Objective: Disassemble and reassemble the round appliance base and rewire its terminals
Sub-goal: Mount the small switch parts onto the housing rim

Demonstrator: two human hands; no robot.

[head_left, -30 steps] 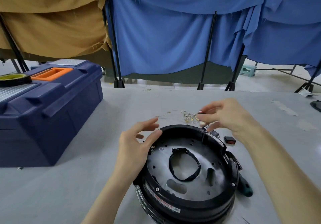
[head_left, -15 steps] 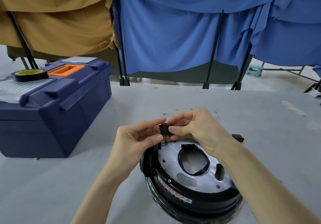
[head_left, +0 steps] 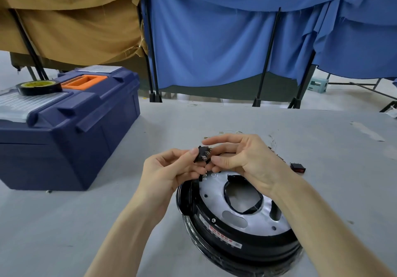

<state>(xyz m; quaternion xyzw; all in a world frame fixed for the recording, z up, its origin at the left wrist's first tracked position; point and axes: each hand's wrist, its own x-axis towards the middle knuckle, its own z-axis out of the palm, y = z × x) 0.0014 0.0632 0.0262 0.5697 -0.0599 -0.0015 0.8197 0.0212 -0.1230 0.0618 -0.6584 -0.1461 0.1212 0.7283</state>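
The round appliance base (head_left: 217,231) lies on the grey table, black-rimmed with a silver plate and a large centre hole. Above its far rim I hold a small black switch (head_left: 203,154) with metal terminals facing me. My left hand (head_left: 169,169) pinches the switch from the left. My right hand (head_left: 240,158) touches it from the right with thumb and fingers. A second black switch with a red face (head_left: 297,167) lies on the table to the right. Thin wires with small terminals (head_left: 227,132) lie beyond my hands.
A dark blue toolbox (head_left: 71,130) with an orange handle stands at the left, a roll of black tape (head_left: 39,87) on its lid. Blue and tan cloths on black stands hang behind the table's far edge.
My right hand picked a switch up from beside the base and brought it to my left hand. Both hands now hold it higher, and it has turned terminals-up.
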